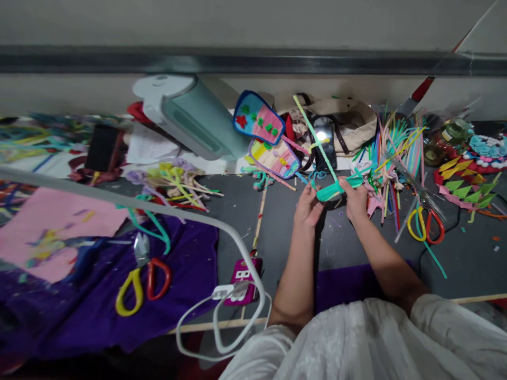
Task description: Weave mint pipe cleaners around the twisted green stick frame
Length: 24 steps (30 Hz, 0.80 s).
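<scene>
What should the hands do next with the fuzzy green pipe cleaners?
Probably wind the long light-green pipe cleaner once more round the flat teal pipe-cleaner bundle. The left hand and right hand pinch the bundle's two ends above the dark grey table, and the long stem sticks up loose from its middle.
</scene>
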### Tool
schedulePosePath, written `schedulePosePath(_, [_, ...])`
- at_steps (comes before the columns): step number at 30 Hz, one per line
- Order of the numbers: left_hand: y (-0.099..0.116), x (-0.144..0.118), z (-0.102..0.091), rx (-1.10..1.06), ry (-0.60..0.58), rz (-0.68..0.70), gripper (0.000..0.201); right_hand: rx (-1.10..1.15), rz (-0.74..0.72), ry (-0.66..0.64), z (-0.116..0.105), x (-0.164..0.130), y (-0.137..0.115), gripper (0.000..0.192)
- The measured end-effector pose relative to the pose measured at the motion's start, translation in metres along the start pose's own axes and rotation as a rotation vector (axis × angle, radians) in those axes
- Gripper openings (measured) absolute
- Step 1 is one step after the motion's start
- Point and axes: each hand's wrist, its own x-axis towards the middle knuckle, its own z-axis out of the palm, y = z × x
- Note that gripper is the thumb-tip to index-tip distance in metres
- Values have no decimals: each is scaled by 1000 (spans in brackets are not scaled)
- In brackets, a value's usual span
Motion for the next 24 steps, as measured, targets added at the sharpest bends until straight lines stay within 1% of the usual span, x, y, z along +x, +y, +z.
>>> schedulePosePath(2, [0, -3, 2, -25, -40, 15, 49, 10, 19, -2, 0, 0, 1, 33])
schedulePosePath(5, [1, -6, 6, -1, -44, 51, 50, 13, 31, -3, -1, 1, 3, 34])
schedulePosePath(14, [4, -8, 21, 194, 55, 203, 42, 14, 7, 3, -1, 2, 1, 32])
schedulePosePath(16, [4, -10, 24, 228, 60, 221, 44, -5, 11, 3, -1, 2, 0, 35])
schedulePosePath(19, [3, -12, 27, 273, 77, 288, 47, -19, 11, -9, -1, 2, -1, 38])
schedulePosePath(22, [2, -11, 27, 267, 108, 337, 48, -28, -6, -13, -1, 2, -1, 39])
schedulePosePath(24, [2, -10, 25, 236, 117, 331, 48, -17, -12, -9, -2, 2, 0, 39])
